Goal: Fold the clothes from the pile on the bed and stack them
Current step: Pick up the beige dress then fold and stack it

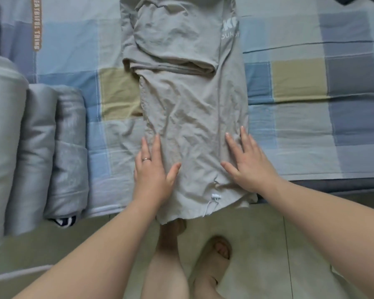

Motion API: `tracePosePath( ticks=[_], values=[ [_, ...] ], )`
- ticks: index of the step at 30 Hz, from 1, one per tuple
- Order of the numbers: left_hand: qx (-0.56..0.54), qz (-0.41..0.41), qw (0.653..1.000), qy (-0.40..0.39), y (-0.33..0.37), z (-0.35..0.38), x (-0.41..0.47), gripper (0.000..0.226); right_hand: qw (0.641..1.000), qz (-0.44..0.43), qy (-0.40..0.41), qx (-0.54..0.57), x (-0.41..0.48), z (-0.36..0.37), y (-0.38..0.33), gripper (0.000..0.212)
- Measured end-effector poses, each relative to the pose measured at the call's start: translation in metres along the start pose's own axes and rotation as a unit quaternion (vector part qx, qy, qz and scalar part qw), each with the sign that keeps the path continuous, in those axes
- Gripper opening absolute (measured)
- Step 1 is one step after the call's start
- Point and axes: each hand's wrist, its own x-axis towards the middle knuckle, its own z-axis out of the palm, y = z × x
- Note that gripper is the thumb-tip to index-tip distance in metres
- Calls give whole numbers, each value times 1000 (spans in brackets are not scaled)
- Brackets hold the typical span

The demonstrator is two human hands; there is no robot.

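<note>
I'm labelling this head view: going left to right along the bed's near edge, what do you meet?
Rolled grey quilt → left hand → white cord toggle → right hand.

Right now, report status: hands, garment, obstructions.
Open: left hand, right hand, flat on beige garment. Garment folded narrow on bed, hem overhanging edge. Nothing on it.

Bed sheet [300, 83], far-left part: orange lettering [36, 22], running vertically, blurred, apparently "BEAUTIFUL THING".
Grey garment [181, 108], right edge: white print [230, 32], partly cut off at the edge; "OUN" readable beneath larger cut-off letters.
</note>
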Motion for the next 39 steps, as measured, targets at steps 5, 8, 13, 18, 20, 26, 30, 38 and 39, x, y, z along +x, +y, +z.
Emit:
tracePosePath(
  ticks=[5,8,13,18,20,26,30,38,39],
  values=[
    [-140,-48,987,56,-6,25,-38,86,999,40,34,-6,-32,33,-4,83],
    [-234,-114,963,76,0,31,-42,82,989,80,83,93,-39,31,-12,89],
    [-281,-184,941,48,-5,42,-42,40,894,224,85,379,-32,27,-15,76],
    [-271,-204,941,-18,-9,25,-54,29,819,291,-28,494,-47,9,-11,29],
    [-271,-211,939,-32,-6,10,-70,18,805,293,-49,514,-66,-4,-12,21],
    [-279,-250,925,-66,26,-42,-143,16,784,294,-59,543,-148,-41,-26,20],
    [-272,-301,909,-99,45,-78,-205,29,773,323,-74,542,-220,-70,-37,3],
    [-391,-377,829,-134,73,-130,-280,24,705,365,-68,604,-310,-132,-50,17],
    [-407,-375,821,-138,77,-136,-280,20,705,363,-66,606,-309,-140,-52,15]
  ],
)
